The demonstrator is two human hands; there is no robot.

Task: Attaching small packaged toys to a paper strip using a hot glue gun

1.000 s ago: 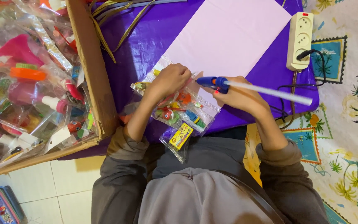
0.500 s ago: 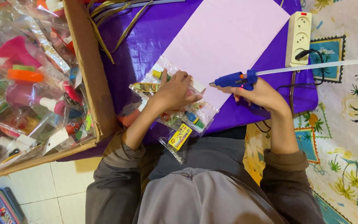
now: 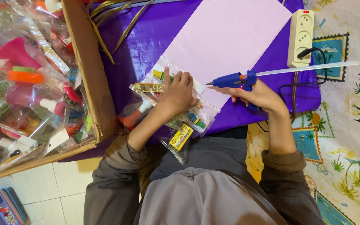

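Observation:
My left hand (image 3: 178,93) lies flat on a clear plastic packet of small toys (image 3: 169,102), pressing it against the purple table cover (image 3: 146,37). My right hand (image 3: 260,96) grips a blue hot glue gun (image 3: 233,79) with a long clear glue stick (image 3: 309,68) sticking out behind it. The gun's nozzle points left over a pale pink sheet of paper (image 3: 226,39), just right of my left hand's fingers. A black cord (image 3: 290,87) runs from the gun toward a cream power strip (image 3: 300,37).
A cardboard box (image 3: 86,71) full of bagged colourful toys stands at the left. Dry yellowish strips (image 3: 109,25) lie at the top of the purple cover. A patterned cloth (image 3: 351,125) covers the right side. A small blue case (image 3: 3,206) sits on the tiled floor.
My right hand has carried the glue gun up and to the right, off the toy packet, and levelled it. My left hand has slid up onto the packet, closer to the pink paper.

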